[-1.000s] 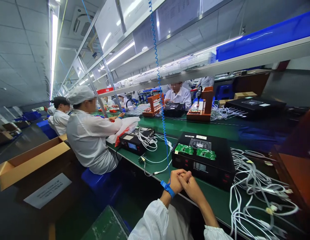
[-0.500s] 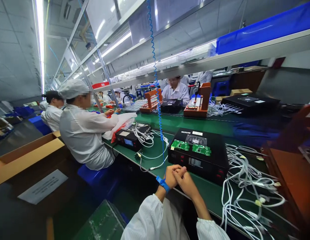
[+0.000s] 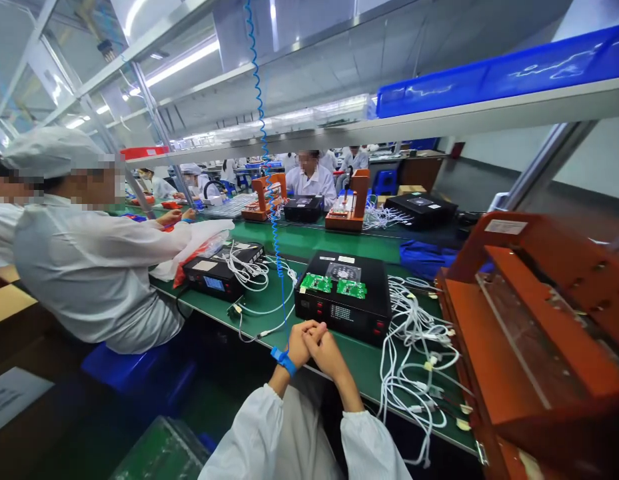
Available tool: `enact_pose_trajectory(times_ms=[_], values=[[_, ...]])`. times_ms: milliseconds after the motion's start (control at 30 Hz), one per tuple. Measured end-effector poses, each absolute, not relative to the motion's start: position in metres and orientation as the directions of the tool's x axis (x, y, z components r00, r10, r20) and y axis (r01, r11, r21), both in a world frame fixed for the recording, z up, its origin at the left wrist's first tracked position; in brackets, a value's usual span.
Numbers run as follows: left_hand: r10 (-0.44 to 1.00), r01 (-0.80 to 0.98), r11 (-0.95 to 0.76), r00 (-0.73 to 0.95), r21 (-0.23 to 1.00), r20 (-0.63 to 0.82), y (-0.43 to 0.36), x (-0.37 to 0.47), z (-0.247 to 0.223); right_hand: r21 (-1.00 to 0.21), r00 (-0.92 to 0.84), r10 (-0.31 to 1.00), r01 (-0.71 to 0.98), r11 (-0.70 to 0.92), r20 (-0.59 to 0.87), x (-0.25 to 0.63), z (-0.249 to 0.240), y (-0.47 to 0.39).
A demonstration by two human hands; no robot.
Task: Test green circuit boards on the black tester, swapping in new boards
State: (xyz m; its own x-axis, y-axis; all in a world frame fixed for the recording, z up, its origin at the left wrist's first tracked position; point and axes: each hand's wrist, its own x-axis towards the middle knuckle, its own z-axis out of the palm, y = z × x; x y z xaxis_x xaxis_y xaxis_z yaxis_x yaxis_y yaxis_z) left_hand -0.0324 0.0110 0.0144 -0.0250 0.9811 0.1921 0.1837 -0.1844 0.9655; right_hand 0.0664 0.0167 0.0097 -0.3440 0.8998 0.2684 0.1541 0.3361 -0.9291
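Observation:
At the table's front edge, my left hand [image 3: 299, 343] and my right hand [image 3: 325, 348] are clasped together, fingers closed on each other. A blue strap [image 3: 283, 361] circles my left wrist, with a coiled blue cord [image 3: 263, 127] hanging above it. Just beyond the hands stands a black box [image 3: 362, 313], not visibly touched by them. Two green circuit boards lie on it, a left one [image 3: 316, 283] and a right one [image 3: 351, 288]. Whether anything small is between my palms is hidden.
White cables [image 3: 414, 353] sprawl right of the box, beside an orange fixture [image 3: 519, 333]. A smaller black box [image 3: 214, 280] with cables stands on the left of the green table [image 3: 269, 303]. A person [image 3: 94, 260] sits at left. Overhead, a shelf [image 3: 464, 120] carries a blue bin [image 3: 499, 73].
The view has turned right, so the scene has shifted left and more of the orange fixture shows. My hands stay clasped.

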Motion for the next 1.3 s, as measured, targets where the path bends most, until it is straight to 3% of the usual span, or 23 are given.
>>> enact_pose_trajectory(times_ms=[1300], values=[[0.982, 0.188, -0.167, -0.055, 0.968, 0.18, 0.0079, -0.0318, 0.0195, -0.934, -0.371, 0.898, 0.168, 0.315, 0.236, 0.0687, 0.0115, 0.0181]])
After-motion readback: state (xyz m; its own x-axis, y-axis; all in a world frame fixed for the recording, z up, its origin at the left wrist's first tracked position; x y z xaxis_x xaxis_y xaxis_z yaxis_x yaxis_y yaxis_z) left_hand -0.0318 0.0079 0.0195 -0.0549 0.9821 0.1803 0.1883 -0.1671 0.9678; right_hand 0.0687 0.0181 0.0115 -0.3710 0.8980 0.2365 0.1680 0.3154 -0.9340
